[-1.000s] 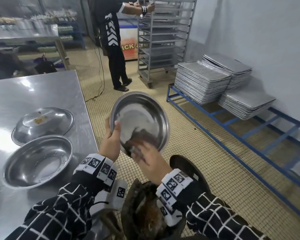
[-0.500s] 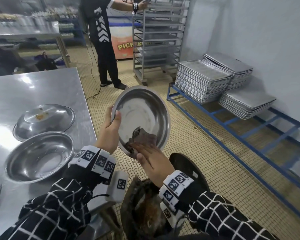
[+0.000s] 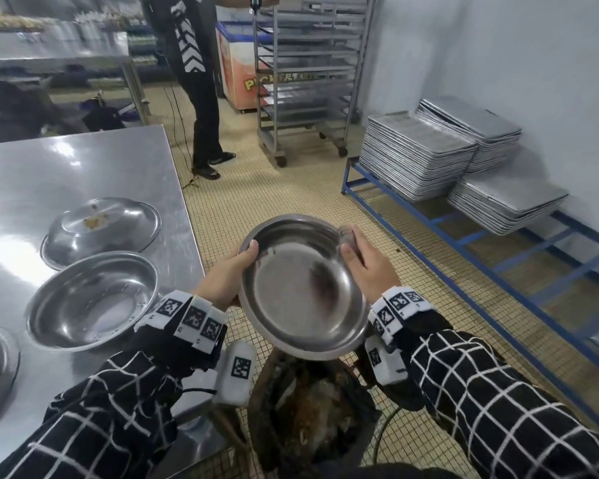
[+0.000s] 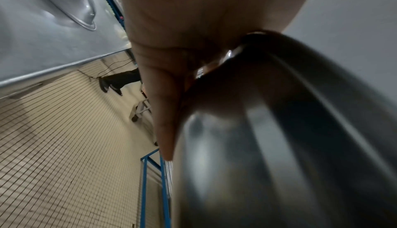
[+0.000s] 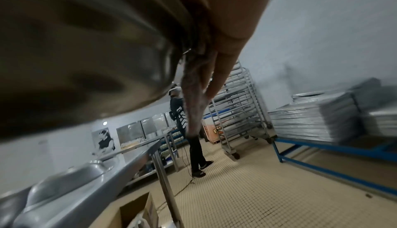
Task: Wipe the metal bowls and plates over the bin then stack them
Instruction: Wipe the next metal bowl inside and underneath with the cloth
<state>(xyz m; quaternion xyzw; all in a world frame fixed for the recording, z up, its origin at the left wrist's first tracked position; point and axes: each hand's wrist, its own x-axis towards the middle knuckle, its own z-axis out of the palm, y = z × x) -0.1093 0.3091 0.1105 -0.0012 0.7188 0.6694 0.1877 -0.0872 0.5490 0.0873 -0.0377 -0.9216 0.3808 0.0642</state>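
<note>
The metal bowl (image 3: 303, 288) hung over the bin (image 3: 312, 420), left hand (image 3: 222, 278) gripping its left rim, right hand (image 3: 367, 267) pinching rim and cloth (image 3: 346, 233); best kept level for stacking.

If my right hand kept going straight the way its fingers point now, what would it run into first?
Probably nothing near. The right hand, holding a grey wiping cloth against the rim of the round metal bowl, points over bare tiled floor toward the wheeled metal tray rack; depth is unclear.
</note>
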